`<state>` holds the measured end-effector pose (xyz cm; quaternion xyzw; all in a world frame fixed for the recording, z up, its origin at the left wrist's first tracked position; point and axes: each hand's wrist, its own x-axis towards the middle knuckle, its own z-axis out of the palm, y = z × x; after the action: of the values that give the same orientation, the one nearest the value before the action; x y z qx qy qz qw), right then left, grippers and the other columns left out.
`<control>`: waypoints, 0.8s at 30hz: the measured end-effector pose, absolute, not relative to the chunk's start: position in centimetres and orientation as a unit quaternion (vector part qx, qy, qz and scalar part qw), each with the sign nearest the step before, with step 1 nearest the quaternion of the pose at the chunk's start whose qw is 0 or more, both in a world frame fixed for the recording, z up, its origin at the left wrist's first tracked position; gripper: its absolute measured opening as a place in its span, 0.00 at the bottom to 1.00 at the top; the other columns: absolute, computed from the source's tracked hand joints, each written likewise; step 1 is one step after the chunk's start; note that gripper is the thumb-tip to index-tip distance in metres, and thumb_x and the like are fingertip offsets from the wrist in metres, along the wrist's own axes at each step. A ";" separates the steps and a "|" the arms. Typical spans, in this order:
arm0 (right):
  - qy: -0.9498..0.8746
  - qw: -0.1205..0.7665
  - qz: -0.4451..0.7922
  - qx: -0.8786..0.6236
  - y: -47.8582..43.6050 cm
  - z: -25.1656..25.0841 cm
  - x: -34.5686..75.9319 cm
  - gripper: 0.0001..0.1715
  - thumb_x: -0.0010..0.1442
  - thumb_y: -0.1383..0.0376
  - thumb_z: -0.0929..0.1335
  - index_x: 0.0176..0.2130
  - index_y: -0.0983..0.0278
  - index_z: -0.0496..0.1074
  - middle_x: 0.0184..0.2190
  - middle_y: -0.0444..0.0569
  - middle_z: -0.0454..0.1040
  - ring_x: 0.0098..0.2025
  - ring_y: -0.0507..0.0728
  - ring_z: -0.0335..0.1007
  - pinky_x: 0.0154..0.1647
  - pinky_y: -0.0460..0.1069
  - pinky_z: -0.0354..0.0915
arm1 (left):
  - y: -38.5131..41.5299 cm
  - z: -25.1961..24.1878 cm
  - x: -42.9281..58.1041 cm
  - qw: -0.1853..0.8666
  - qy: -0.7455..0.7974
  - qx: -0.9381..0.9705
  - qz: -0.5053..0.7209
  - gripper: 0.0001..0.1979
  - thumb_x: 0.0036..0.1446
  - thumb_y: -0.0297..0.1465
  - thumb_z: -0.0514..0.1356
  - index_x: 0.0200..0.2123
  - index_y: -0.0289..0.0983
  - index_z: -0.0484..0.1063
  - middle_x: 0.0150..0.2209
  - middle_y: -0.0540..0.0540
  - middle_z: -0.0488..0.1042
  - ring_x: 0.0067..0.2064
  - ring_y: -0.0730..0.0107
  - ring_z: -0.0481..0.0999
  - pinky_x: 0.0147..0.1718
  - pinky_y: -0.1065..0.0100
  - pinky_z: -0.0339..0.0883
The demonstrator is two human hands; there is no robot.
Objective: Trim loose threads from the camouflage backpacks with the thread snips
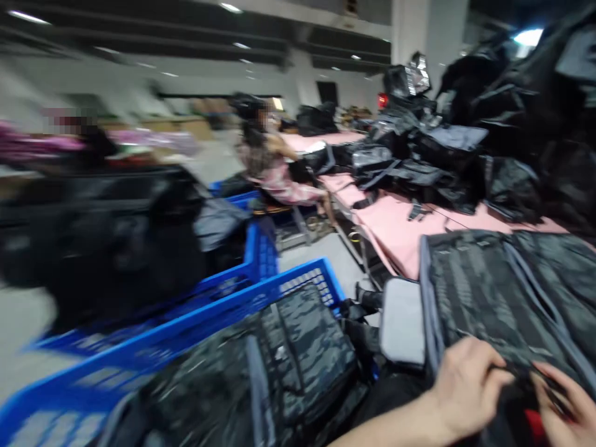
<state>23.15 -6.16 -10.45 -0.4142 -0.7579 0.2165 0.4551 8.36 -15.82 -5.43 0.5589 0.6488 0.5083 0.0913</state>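
Note:
At the lower right, my left hand pinches the dark edge of a camouflage backpack. Close beside it, my right hand has its fingers curled on the same dark edge, partly cut off by the frame. The backpack lies spread out with grey piping along its seams. A small red patch shows between the hands. Left of the backpack is a light grey padded panel. Motion blur hides the fine detail at my fingertips.
A blue plastic crate with camouflage bags stands to my left. Behind it, more dark bags fill another crate. Piled bags cover much of a pink-topped table. A person sits alongside that table.

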 end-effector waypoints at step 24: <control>-0.756 0.485 0.327 -0.293 -11.2 -4.6 19.2 0.14 0.58 0.69 0.65 0.45 0.64 0.68 0.36 0.50 0.70 0.36 0.53 0.70 0.36 0.47 0.67 | -16.3 -2.5 4.5 0.263 0.662 0.283 0.643 0.12 0.42 0.38 0.66 0.24 0.37 0.70 0.24 0.52 0.71 0.28 0.76 0.70 0.30 0.78 0.65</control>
<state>19.24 -11.25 -4.56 -0.2928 -0.7562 0.3275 0.4849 4.55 -16.32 -2.46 0.2829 0.6617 0.6427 0.2627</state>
